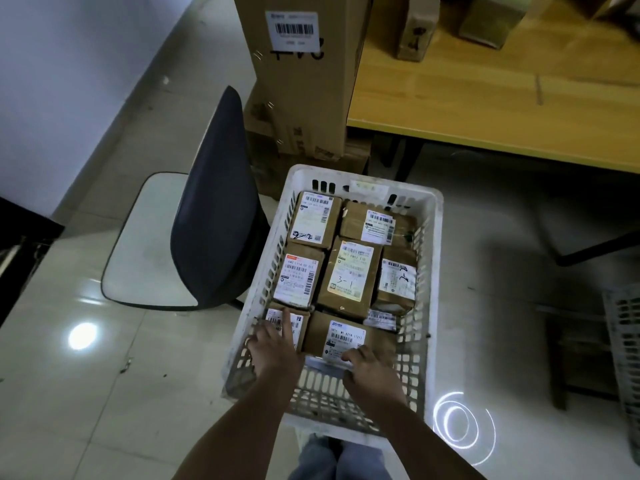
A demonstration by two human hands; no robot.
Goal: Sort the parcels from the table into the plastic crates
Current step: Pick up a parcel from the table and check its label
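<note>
A white plastic crate [434,258] stands on the floor in front of me, packed with several brown labelled parcels. My left hand [272,348] rests open in its near left corner, index finger straight on the label of a small parcel [298,322]. My right hand [369,370] curls its fingers over the near edge of the near right parcel [343,332], with the thumb below a white strip beside it. A parcel marked "3-1" [351,273] lies in the middle. More brown parcels [415,29] stand on the wooden table [485,109] at the upper right.
A dark-backed chair [214,202] with a white seat stands just left of the crate. Tall cardboard boxes [301,81] are stacked behind it. A grey crate [623,341] shows at the right edge, beside a dark stool frame. Tiled floor surrounds everything.
</note>
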